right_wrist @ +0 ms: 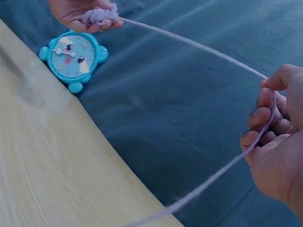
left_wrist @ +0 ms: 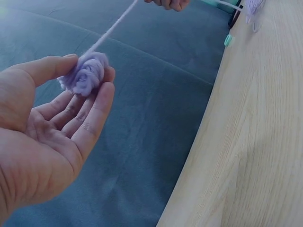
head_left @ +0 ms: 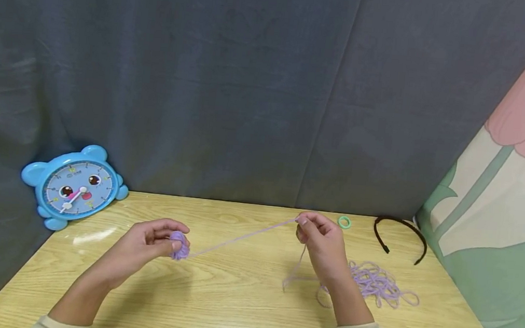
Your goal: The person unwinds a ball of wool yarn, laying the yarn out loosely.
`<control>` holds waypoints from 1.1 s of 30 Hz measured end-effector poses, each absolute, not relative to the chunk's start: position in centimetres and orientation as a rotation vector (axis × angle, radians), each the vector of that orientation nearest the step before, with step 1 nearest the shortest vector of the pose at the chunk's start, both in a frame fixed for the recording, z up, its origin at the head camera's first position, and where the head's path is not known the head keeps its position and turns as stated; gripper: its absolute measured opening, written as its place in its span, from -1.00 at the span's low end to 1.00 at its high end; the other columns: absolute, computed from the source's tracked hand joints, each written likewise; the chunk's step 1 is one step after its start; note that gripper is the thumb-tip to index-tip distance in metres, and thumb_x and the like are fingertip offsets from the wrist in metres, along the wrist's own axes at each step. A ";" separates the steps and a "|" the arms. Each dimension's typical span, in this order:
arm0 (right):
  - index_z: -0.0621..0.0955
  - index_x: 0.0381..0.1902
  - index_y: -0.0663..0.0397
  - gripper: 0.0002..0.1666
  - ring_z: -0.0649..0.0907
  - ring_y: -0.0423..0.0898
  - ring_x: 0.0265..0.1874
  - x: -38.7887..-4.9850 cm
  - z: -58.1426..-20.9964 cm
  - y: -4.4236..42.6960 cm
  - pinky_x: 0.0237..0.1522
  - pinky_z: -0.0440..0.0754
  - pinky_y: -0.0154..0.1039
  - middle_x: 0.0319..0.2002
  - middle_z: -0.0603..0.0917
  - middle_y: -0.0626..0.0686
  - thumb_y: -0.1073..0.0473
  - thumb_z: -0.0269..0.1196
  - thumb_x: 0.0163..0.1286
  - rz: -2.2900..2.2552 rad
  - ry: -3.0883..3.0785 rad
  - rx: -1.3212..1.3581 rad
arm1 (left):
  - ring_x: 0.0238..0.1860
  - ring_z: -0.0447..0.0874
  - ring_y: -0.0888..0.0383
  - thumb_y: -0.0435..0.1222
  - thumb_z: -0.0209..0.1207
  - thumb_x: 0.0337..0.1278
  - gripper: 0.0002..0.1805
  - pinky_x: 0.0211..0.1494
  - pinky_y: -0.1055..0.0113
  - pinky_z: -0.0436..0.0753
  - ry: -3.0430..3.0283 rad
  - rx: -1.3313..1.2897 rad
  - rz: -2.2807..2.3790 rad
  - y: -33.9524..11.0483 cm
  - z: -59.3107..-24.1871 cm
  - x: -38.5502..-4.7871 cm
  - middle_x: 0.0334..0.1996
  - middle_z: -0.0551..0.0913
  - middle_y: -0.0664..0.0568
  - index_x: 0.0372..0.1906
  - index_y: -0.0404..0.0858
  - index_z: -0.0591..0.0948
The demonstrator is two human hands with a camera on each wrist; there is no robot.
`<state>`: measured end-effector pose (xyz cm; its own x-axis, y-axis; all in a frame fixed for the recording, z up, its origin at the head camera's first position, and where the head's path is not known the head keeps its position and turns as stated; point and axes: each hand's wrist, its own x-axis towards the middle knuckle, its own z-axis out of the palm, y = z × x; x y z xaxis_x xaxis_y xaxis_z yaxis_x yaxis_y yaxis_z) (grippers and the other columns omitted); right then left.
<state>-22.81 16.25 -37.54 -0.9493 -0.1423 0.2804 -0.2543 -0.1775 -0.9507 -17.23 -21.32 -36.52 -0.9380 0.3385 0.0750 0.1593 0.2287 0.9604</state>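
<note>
L hand [head_left: 143, 243] on purple yarn bundle [head_left: 179, 246], R hand [head_left: 326, 244] on strand [head_left: 243, 238]

L hand, lower left-center of head view: thumb & fingertips pinch the bundle at its sides, palm not closed round it. Prob. a light grip so the wraps don't get crushed & yarn can run off the edge. R hand, just right of center: thumb + index pinch the strand, other fingers curled; in R wrist view yarn also passes down along those fingers. Near-straight line btwn hands; spread prob. there for tension. Both held up off the tabletop [head_left: 231, 302], likely so yarn doesn't drag.

Below R hand yarn drops to the wood, then runs right to loose pile [head_left: 376, 284], lower right, partly behind R forearm. Pile on that side presumably to feed R hand; forearm so near it could snag loops.

Farther out: green ring [head_left: 339, 222] & black headband [head_left: 398, 220] near back edge, right of center; blue clock [head_left: 77, 189] tilted at back-left corner.

Edges: back edge runs along dark curtain [head_left: 231, 88], mid-frame; right edge slants down beside floral cloth [head_left: 474, 203]; left edge slants to lower left. Most room to move: lower center, btwn forearms. Tighter: up-left (clock), right (pile, headband).
</note>
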 end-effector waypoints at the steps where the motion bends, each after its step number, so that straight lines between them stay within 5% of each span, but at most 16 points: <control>1: 0.68 -0.32 -0.08 -0.77 0.46 -0.25 -0.42 -22.8 -37.5 16.5 -0.26 0.48 -0.38 -0.44 0.54 -0.17 0.25 0.18 0.55 2.312 -1.943 0.482 | -0.13 0.79 0.20 -0.26 0.22 0.45 -0.58 0.00 0.34 0.75 2.349 0.473 1.802 -21.3 -36.5 -17.2 -0.13 0.79 0.07 0.22 -0.46 0.52; 16: 0.69 -0.29 -0.10 -0.77 0.46 -0.27 -0.41 -22.8 -37.5 19.5 -0.24 0.47 -0.42 -0.37 0.54 -0.19 0.23 0.16 0.59 2.329 -1.900 0.505 | -0.19 0.78 0.25 -0.32 0.30 0.35 -0.60 -0.08 0.35 0.76 2.220 0.530 1.796 -21.4 -36.8 -17.1 -0.20 0.79 0.12 0.15 -0.49 0.56; 21: 0.69 -0.32 -0.09 -0.74 0.45 -0.26 -0.43 -22.9 -37.2 20.0 -0.27 0.45 -0.39 -0.42 0.55 -0.18 0.26 0.16 0.59 2.354 -1.842 0.460 | -0.19 0.77 0.26 -0.39 0.24 0.39 -0.63 -0.10 0.36 0.77 2.149 0.669 1.803 -21.2 -36.8 -17.1 -0.21 0.79 0.12 0.11 -0.62 0.54; 33: 0.70 -0.35 -0.03 -0.71 0.46 -0.22 -0.45 -23.1 -36.9 21.8 -0.31 0.45 -0.35 -0.52 0.54 -0.13 0.30 0.15 0.58 2.373 -1.711 0.376 | -0.25 0.76 0.26 -0.35 0.22 0.43 -0.69 -0.14 0.33 0.77 2.239 0.688 1.745 -21.2 -36.8 -17.2 -0.27 0.79 0.11 0.03 -0.56 0.61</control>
